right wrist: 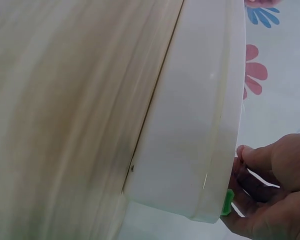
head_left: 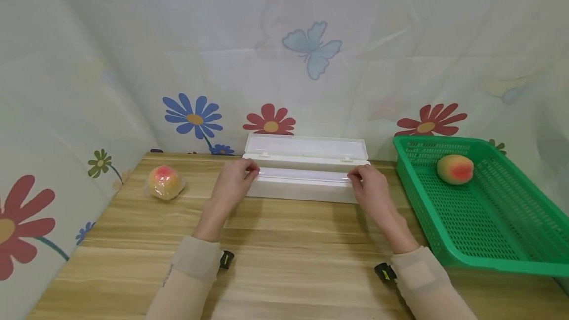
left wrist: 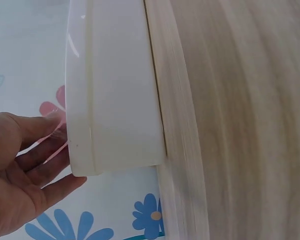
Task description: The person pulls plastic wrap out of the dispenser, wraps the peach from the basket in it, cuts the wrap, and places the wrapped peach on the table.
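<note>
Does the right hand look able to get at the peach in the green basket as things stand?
Probably yes: the peach lies uncovered in the open-topped basket, just right of the right hand. The hand would need to leave the white box and pass over the basket's left wall.

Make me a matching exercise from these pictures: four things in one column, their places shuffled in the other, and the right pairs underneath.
Things
1. White box
2. Wrapped peach
3. Green basket
4. Pale blue butterfly

Places
A. Printed on the backdrop
B. To the right of the right hand, with a fruit inside
C. On the wooden table, with its lid raised and a hand at each end
D. To the left of the left hand, on the wooden table

Pairs: 1-C, 2-D, 3-B, 4-A
</note>
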`<state>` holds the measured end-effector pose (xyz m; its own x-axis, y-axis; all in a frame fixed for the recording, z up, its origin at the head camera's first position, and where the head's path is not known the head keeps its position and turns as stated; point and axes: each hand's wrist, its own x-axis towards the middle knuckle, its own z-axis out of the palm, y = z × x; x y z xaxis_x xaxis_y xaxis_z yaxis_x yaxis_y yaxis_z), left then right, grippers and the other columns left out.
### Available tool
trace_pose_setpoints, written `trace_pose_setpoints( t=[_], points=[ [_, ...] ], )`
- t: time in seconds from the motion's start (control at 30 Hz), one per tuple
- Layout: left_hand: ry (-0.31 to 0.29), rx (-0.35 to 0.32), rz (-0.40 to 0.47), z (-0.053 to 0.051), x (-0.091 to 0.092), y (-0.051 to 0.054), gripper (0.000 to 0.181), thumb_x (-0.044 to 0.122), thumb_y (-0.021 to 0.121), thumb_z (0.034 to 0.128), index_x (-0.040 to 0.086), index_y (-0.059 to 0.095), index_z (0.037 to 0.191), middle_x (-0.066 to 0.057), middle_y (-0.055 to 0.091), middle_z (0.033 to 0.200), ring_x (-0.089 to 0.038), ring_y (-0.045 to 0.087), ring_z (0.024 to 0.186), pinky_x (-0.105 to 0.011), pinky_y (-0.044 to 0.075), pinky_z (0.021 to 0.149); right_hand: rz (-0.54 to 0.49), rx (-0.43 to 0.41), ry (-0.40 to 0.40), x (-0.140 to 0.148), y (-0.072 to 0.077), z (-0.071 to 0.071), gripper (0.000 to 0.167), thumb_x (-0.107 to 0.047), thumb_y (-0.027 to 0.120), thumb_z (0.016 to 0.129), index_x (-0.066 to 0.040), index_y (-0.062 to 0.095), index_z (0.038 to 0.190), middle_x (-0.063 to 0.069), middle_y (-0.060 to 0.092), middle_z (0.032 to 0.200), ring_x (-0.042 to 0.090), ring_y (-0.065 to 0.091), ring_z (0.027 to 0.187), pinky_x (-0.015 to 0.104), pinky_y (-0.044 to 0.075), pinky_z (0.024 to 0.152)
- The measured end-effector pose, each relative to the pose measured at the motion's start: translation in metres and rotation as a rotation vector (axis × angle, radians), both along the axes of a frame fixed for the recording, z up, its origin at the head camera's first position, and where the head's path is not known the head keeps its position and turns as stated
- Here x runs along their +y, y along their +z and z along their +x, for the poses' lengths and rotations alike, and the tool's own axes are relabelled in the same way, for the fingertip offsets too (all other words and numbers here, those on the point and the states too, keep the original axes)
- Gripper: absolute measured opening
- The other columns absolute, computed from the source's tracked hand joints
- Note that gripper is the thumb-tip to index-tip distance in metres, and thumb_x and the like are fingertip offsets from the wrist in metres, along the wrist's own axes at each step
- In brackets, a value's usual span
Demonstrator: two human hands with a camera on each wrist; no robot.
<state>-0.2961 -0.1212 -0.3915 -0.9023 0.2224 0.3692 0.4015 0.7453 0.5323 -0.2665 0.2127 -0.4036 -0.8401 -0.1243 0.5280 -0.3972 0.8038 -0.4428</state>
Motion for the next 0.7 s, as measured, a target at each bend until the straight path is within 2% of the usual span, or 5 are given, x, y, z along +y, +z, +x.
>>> trace_pose_setpoints(
  t=[0.17, 0.47, 0.6, 0.7],
  points=[
    [0.007, 0.025, 0.029, 0.0015, 0.002, 0.0014, 0.003, 0.002, 0.069, 0.097, -0.001, 0.072, 0.098, -0.012, 0.072, 0.092, -0.026, 0.065, 0.085, -0.041, 0.057, 0.08, -0.036, 0.035, -0.003, 0.0004, 0.001, 0.0001, 0.005, 0.005, 0.065, 0.097, 0.008, 0.067, 0.094, 0.021, 0.064, 0.089, 0.037, 0.062, 0.081, 0.051, 0.052, 0.073],
    [0.018, 0.008, 0.101, 0.0011, 0.0022, 0.0045, 0.004, 0.003, 0.068, 0.099, 0.0, 0.069, 0.101, -0.012, 0.068, 0.092, -0.026, 0.06, 0.084, -0.039, 0.056, 0.08, -0.076, 0.216, 0.031, 0.0015, 0.0026, -0.002, 0.006, 0.014, 0.065, 0.092, 0.008, 0.064, 0.093, 0.021, 0.062, 0.086, 0.038, 0.061, 0.08, 0.05, 0.05, 0.069],
    [0.03, 0.014, 0.104, 0.0015, 0.0031, 0.0077, 0.006, 0.004, 0.067, 0.0995, 0.0, 0.069, 0.103, -0.012, 0.068, 0.094, -0.027, 0.061, 0.085, -0.039, 0.056, 0.08, -0.094, 0.227, 0.031, 0.0017, 0.0035, -0.0021, 0.007, 0.014, 0.065, 0.093, 0.007, 0.064, 0.094, 0.021, 0.062, 0.087, 0.039, 0.06, 0.082, 0.05, 0.049, 0.07],
    [0.044, 0.022, 0.097, 0.0016, 0.0038, 0.0087, 0.007, 0.006, 0.067, 0.1002, 0.0, 0.069, 0.104, -0.012, 0.068, 0.096, -0.027, 0.061, 0.087, -0.039, 0.055, 0.081, -0.099, 0.223, 0.027, 0.002, 0.0038, -0.0028, 0.007, 0.013, 0.065, 0.093, 0.007, 0.064, 0.094, 0.023, 0.061, 0.09, 0.043, 0.058, 0.088, 0.053, 0.046, 0.078]
  ],
)
